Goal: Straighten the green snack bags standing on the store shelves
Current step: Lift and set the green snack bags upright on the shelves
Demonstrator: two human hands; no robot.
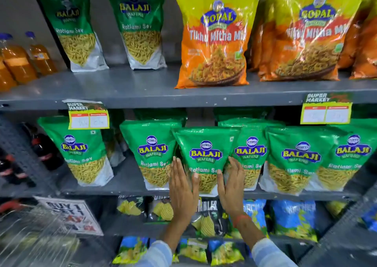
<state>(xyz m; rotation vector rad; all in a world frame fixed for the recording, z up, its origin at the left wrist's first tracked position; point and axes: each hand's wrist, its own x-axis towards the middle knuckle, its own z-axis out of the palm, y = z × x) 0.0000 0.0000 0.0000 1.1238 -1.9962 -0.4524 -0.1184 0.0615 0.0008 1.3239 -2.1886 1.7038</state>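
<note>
A grey metal store shelf point(142, 187) fills the view, seen from the head of a person reaching up toward it. On the middle shelf stands a row of green snack bags, glossy pouches with a blue and yellow "Balaji Wafers" badge, the words "Ratlami Sev" and a window of thin yellow noodle sticks above a white base.

From the left, the first green bag point(81, 154) stands alone and leans to the right, with a yellow price tag point(88, 117) hanging over its top corner. Next comes a second green bag point(151, 154), roughly upright. Just right of it, and set forward at the shelf's front edge, is the centre green bag point(205, 154) — wide at the top and narrowing sharply toward its base, its top seal slightly bowed.

The two hands bracket that bag low down. The left hand point(182, 189) lies flat with fingers straight and together, pressed along the bag's left edge. The right hand point(231, 187) mirrors it on the right edge, fingers straight, thumb resting on the front. Neither hand curls closed around the bag; the palms hold it between them. A red thread circles the right wrist, and pale striped sleeves show below.

Further right, three more green bags overlap one another — the nearest one point(250, 154) sits partly behind the centre bag.

The shelf above holds two more green pouches on the left and orange-and-yellow "Gopal" bags point(214, 36) on the right.
</note>
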